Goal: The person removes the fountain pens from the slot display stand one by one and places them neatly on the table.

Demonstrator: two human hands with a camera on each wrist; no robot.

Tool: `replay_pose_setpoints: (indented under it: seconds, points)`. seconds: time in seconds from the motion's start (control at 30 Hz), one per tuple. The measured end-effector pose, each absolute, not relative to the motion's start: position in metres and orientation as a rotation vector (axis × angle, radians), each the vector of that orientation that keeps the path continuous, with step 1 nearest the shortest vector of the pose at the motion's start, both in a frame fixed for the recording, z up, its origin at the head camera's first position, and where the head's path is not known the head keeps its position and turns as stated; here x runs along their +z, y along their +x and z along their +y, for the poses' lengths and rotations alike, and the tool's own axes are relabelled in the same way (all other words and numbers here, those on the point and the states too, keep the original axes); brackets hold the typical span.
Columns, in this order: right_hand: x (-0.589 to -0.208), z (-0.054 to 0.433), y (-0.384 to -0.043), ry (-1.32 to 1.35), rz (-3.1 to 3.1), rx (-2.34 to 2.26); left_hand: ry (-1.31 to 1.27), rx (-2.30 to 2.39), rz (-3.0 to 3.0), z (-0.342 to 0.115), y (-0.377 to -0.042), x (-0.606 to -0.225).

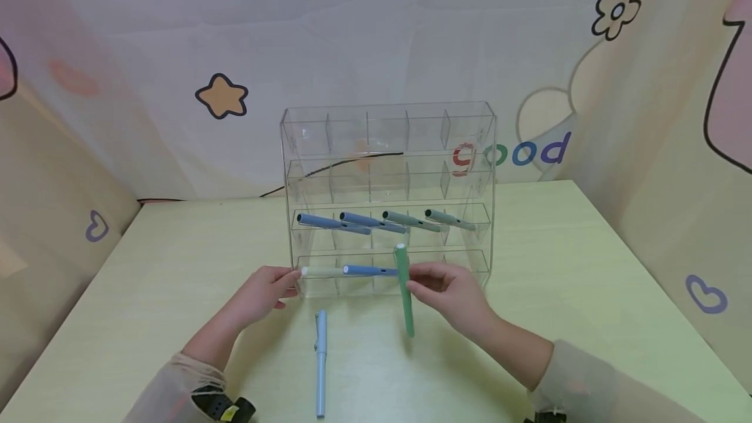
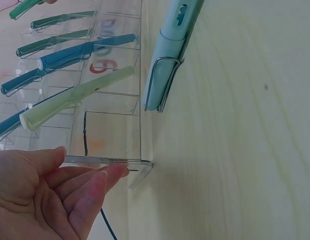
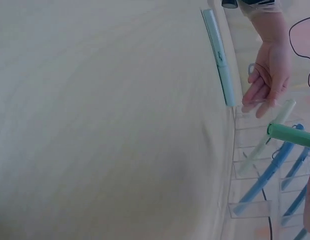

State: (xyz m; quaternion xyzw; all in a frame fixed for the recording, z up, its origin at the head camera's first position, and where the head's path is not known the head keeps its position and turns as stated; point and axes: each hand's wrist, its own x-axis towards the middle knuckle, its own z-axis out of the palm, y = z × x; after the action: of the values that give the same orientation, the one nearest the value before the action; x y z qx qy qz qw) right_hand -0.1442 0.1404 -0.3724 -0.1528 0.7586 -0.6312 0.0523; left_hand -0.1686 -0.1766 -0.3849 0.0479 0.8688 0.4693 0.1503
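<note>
While the left hand point(image 1: 261, 289) pinches the side wall of a clear rack point(image 1: 407, 129) at its near left corner, the right hand point(image 1: 452, 296) holds a green pen point(image 1: 405, 291) between thumb and fingers, nearly upright before the bottom tier; contact with the rack: cannot tell. Bottom tier, toward left edge: pale pen point(image 1: 322, 272), then blue pen point(image 1: 369, 270). Next tier up, left to right: two blue pens point(image 1: 326, 222), two dark green pens point(image 1: 408, 220). Light blue pen point(image 1: 320, 364) lies on the tabletop point(image 1: 188, 292), out from the rack's near left corner
</note>
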Motion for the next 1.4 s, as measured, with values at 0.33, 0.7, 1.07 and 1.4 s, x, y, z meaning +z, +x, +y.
replay_pose_setpoints:
  seconds: [0.33, 0.7, 1.07, 1.4]
  points:
    - [-0.389, 0.131, -0.136, -0.461, 2.147, -1.874, 0.169, 1.332, 2.502, -0.175, -0.167, -0.381]
    - [-0.403, 0.121, -0.136, -0.395, 2.078, -1.796, 0.175, 1.333, 2.508, -0.176, -0.166, -0.382]
    - [-0.410, 0.109, -0.138, -0.281, 2.073, -1.724, 0.174, 1.333, 2.507, -0.176, -0.165, -0.382]
    - [-0.419, 0.106, -0.142, -0.271, 2.082, -1.675, 0.171, 1.340, 2.501, -0.176, -0.165, -0.383]
